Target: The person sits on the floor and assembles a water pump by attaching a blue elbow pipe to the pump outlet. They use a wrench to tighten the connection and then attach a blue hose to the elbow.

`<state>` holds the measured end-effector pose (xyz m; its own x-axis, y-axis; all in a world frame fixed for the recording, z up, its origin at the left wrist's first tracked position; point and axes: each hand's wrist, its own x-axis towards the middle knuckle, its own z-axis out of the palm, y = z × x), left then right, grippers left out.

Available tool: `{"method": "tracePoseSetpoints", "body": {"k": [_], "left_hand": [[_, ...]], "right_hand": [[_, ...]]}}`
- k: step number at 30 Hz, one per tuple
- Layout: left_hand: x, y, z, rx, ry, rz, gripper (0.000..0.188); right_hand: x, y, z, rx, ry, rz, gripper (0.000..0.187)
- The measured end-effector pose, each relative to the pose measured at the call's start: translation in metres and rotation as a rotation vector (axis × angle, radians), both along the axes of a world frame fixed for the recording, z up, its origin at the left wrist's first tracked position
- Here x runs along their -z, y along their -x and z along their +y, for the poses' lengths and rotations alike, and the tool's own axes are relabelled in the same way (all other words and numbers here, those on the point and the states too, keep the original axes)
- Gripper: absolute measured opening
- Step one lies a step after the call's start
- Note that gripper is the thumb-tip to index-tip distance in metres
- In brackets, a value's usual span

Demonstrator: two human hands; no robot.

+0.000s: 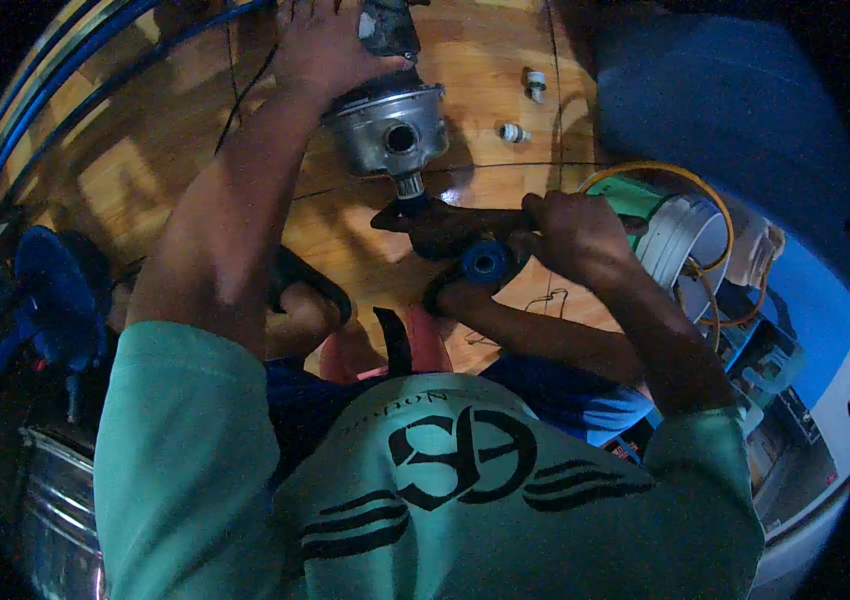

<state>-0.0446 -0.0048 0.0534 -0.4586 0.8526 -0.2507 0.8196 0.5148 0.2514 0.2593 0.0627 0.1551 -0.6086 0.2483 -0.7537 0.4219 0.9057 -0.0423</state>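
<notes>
A metal water pump point(390, 130) with a round port in its silver housing lies on the floor in front of me. My left hand point(330, 50) is wrapped over its darker far end, thumb stretched across the top. A short chromed fitting point(411, 186) points toward me from the housing. Closed in a fist, my right hand point(580, 235) grips the handle of a dark wrench point(445, 228). Its head lies against the fitting's end; shadow hides how the jaws sit. Just below is a blue ring-shaped piece point(485, 262). My legs are bent on either side.
Two small white fittings point(536, 86) lie on the wood-patterned floor. To the right stand a white bucket point(670, 240), an orange hose point(710, 185) and a blue toolbox point(770, 360). Blue tubing point(45, 85) curves at far left, above a round blue object point(60, 280).
</notes>
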Motion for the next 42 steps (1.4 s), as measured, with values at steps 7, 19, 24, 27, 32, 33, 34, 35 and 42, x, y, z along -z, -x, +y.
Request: {"method": "tracePoseSetpoints", "body": {"k": [7,19,24,27,32,33,34,35,42], "left_hand": [[0.016,0.008,-0.003,-0.001,-0.023,-0.036,0.125],[0.015,0.008,-0.008,0.017,-0.131,-0.091,0.121],[0.012,0.010,-0.012,0.017,-0.126,-0.088,0.122],[0.008,0.008,-0.012,0.004,-0.143,-0.105,0.121],[0.005,0.006,-0.008,0.006,-0.117,-0.140,0.122],[0.004,0.007,-0.010,-0.002,-0.128,-0.145,0.123],[0.006,0.007,-0.010,-0.010,-0.094,-0.117,0.123],[0.009,0.008,-0.009,-0.020,-0.058,-0.088,0.123],[0.021,0.000,0.003,-0.028,0.009,-0.043,0.121]], "right_hand": [[-0.038,0.048,-0.043,-0.051,-0.075,-0.161,0.034],[-0.074,0.095,-0.072,0.022,0.114,-0.066,0.029],[-0.066,0.086,-0.064,-0.073,0.028,-0.072,0.028],[-0.052,0.070,-0.049,-0.141,-0.056,-0.095,0.030],[-0.029,0.061,-0.034,-0.070,-0.146,-0.294,0.031],[-0.028,0.063,-0.028,-0.037,-0.105,-0.302,0.031],[-0.028,0.066,-0.021,-0.005,-0.063,-0.309,0.030],[-0.027,0.067,-0.014,0.026,-0.021,-0.316,0.030],[-0.008,0.036,0.020,-0.063,0.017,-0.116,0.032]]}}
